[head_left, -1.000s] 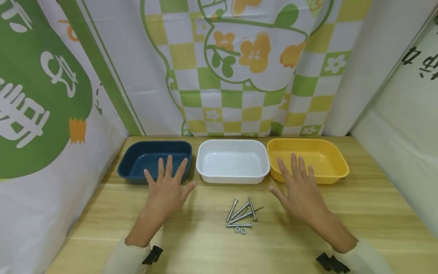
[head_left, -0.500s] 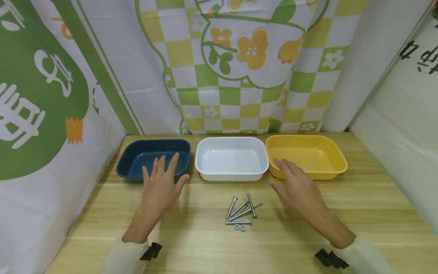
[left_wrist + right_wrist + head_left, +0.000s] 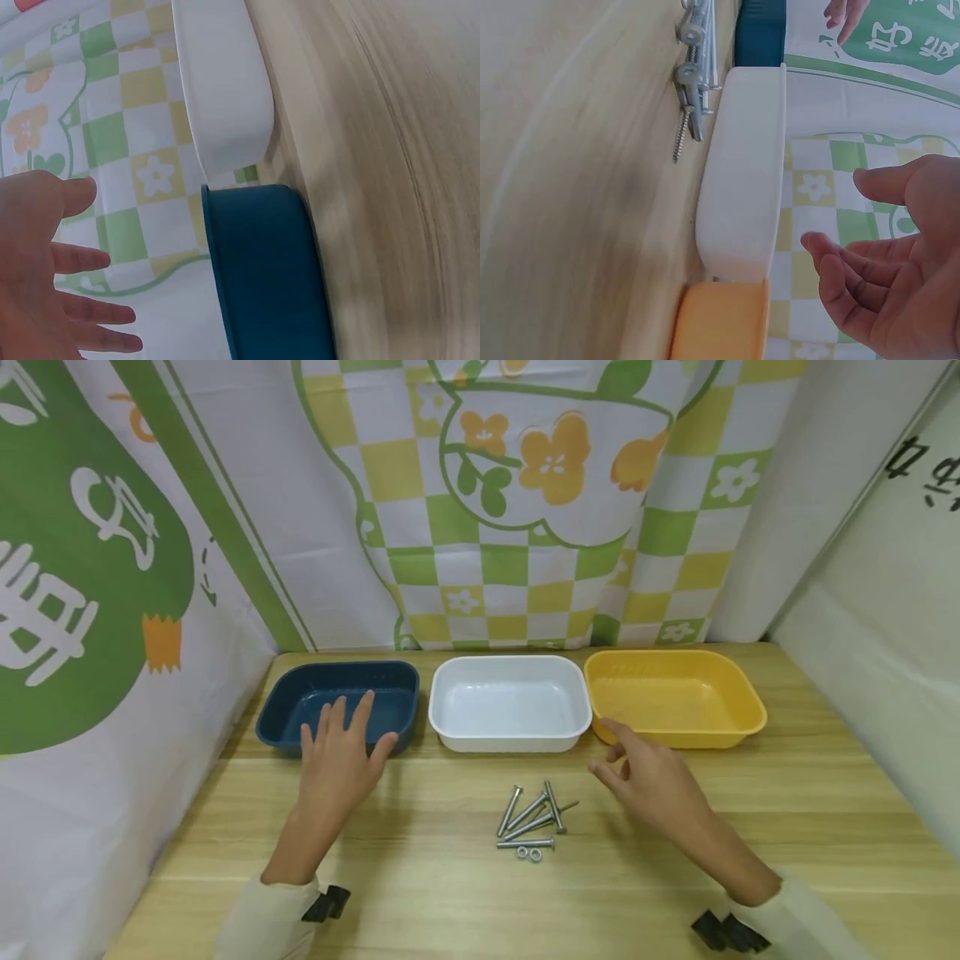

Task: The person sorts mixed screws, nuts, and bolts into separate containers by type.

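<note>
My left hand (image 3: 337, 764) hovers with spread fingers before the dark blue tray (image 3: 288, 714), overlapping its front edge in the head view. Nothing is in it. Near the front left corner of the yellow tray (image 3: 690, 740) is my right hand (image 3: 660, 785). Its fingers bend loosely, thumb and forefinger apart, and the palm (image 3: 922, 300) holds nothing in the right wrist view. Between the hands lies a small pile of silver bolts (image 3: 525, 843), several crossing each other. A thin pointed screw (image 3: 572, 805) pokes out on the right. Two hex nuts (image 3: 536, 859) lie at the near side.
A white tray (image 3: 510, 744) stands between the blue and yellow ones, all in a row at the back of the wooden table (image 3: 465, 910). Behind hangs a checked, flowered curtain (image 3: 502, 564). Cloth walls (image 3: 112, 793) close off both sides.
The left hand has shifted slightly left and its fingers are less spread. The right hand's fingers have gone from outstretched to loosely bent. Trays and bolts lie unmoved.
</note>
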`<state>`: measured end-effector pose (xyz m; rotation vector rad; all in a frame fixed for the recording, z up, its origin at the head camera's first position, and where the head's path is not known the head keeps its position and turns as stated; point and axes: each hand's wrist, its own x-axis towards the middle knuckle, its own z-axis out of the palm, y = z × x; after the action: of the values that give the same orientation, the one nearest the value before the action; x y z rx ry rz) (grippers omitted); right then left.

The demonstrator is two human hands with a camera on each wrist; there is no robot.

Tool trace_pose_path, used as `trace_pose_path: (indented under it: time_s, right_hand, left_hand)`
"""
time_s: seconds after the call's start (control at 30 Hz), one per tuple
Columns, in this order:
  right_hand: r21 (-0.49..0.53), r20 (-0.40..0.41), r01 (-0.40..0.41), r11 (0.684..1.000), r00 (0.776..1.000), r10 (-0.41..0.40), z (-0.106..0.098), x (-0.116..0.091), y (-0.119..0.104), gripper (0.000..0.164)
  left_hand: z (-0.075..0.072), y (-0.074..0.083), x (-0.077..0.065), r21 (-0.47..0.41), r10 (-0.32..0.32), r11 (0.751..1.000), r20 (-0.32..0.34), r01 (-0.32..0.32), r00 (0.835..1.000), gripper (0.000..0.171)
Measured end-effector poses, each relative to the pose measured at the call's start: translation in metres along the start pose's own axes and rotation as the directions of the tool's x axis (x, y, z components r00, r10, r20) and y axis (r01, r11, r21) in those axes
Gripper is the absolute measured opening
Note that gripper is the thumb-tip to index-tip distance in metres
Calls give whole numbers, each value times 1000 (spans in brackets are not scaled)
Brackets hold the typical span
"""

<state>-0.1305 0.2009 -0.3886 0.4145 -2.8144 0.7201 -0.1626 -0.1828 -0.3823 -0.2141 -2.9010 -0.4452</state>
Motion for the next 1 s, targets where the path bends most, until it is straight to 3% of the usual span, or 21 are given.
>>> trace_pose_path:
  time_s: [0.3, 0.57, 0.7, 0.83, 1.0]
  right_hand:
    - [112, 126, -107, 988, 988, 93, 7, -10, 3, 63]
    - [208, 224, -167, 964, 967, 119, 11, -17, 6, 73]
    - [253, 254, -185, 950, 960, 119, 20, -16, 4, 82]
    - [255, 277, -184, 949, 954, 110, 28, -17, 0, 88]
    - [257, 310, -212, 943, 942, 127, 29, -18, 1, 86]
  left_hand:
    - [8, -9, -1, -10, -15, 1000, -35, 14, 999, 66]
    - [17, -15, 3, -23, 46, 998, -189, -51, 981, 62]
    - [17, -29, 3, -27, 86, 995, -301, -99, 950, 57]
    - [16, -46, 2, -10, 126, 990, -425, -144, 897, 50]
    - [13, -58, 6, -1, 130, 989, -493, -150, 861, 47]
